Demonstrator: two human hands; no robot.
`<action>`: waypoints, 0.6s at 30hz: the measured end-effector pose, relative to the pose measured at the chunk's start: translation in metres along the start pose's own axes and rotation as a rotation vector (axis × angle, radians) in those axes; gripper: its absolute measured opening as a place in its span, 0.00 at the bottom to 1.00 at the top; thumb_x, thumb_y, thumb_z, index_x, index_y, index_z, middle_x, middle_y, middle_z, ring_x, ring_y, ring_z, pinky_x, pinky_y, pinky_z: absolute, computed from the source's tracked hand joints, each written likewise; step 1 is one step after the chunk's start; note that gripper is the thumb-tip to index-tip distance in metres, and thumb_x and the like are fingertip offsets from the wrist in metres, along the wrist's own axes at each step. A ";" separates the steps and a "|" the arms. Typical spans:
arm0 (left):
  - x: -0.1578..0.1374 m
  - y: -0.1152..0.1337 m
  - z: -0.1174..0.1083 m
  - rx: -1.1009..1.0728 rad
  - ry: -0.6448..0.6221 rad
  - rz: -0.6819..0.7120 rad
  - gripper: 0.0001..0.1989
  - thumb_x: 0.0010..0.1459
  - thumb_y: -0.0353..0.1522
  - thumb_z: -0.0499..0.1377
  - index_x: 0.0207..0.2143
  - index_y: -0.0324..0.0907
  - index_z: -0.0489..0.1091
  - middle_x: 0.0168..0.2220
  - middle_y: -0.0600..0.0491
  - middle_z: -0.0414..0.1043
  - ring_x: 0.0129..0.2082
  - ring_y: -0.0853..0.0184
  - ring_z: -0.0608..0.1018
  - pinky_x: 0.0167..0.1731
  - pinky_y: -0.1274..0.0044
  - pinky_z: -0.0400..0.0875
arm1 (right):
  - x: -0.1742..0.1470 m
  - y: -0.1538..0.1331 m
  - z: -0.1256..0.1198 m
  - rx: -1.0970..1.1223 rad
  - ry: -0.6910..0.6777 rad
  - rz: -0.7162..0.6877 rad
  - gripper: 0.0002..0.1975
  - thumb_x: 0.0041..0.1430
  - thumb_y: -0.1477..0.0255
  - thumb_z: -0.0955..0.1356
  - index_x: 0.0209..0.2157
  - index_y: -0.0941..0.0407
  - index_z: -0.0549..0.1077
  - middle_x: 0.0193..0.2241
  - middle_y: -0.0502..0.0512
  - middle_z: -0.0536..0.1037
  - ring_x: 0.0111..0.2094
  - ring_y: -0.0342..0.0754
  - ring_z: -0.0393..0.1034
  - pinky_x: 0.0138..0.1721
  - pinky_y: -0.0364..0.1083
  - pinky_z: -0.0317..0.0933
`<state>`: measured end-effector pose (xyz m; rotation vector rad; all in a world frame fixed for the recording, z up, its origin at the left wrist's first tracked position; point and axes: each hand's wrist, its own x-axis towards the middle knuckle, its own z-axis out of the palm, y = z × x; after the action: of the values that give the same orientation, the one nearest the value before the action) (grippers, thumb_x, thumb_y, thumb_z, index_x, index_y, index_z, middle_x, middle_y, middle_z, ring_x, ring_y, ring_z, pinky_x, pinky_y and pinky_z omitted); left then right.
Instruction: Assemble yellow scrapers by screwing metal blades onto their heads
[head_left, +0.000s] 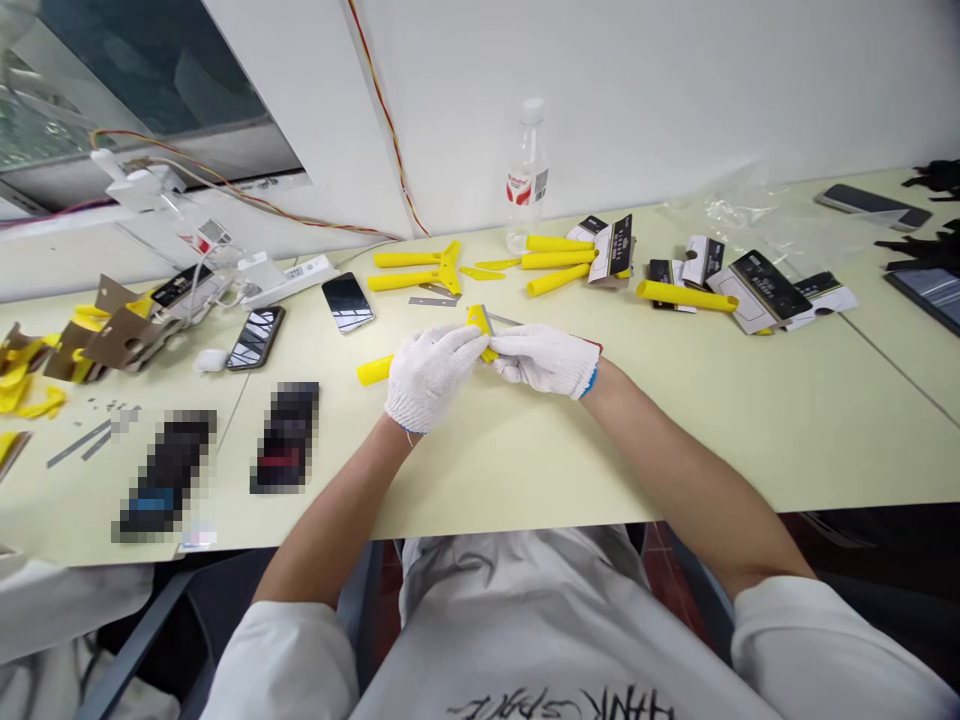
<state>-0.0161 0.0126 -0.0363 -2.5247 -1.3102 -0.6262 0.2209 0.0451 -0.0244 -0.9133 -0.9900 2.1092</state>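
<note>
My left hand, in a white knit glove, is closed round a yellow scraper whose handle end sticks out to the left. The scraper's wide head shows past the fingertips, with a metal strip along its right edge. My right hand, gloved too, pinches the head's lower right end; its fingers hide part of that spot. A thin metal blade shows just behind the right fingers; whether they touch it I cannot tell. Beyond the hands lie yellow scraper handles and flat metal blades.
A plastic bottle stands by the wall. Right of it lie carded yellow scrapers and black-and-white cards. Phones and a power strip are at left, with brown card and yellow pieces further left.
</note>
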 end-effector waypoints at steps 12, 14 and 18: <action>0.008 -0.016 -0.020 -0.554 0.302 -0.677 0.09 0.73 0.33 0.70 0.53 0.43 0.84 0.48 0.48 0.90 0.43 0.60 0.91 0.45 0.72 0.87 | 0.004 0.011 0.012 -1.209 0.260 -0.355 0.03 0.74 0.75 0.78 0.46 0.56 0.89 0.48 0.62 0.90 0.47 0.56 0.83 0.55 0.54 0.75; 0.012 -0.017 -0.027 -0.701 0.253 -0.871 0.10 0.72 0.35 0.70 0.51 0.42 0.81 0.47 0.48 0.89 0.39 0.60 0.91 0.37 0.73 0.86 | 0.013 0.014 0.011 -1.406 0.238 -0.316 0.05 0.74 0.76 0.77 0.47 0.55 0.89 0.50 0.63 0.91 0.50 0.60 0.83 0.56 0.55 0.73; 0.015 -0.018 -0.032 -0.832 0.190 -1.008 0.09 0.70 0.36 0.70 0.48 0.40 0.79 0.46 0.45 0.87 0.39 0.58 0.91 0.33 0.74 0.85 | 0.025 0.018 0.010 -1.446 0.181 -0.284 0.04 0.76 0.71 0.77 0.45 0.53 0.88 0.51 0.63 0.90 0.51 0.62 0.83 0.53 0.55 0.72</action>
<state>-0.0313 0.0216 -0.0009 -1.9565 -2.6162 -1.8565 0.1949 0.0512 -0.0425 -1.3871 -2.3787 0.7902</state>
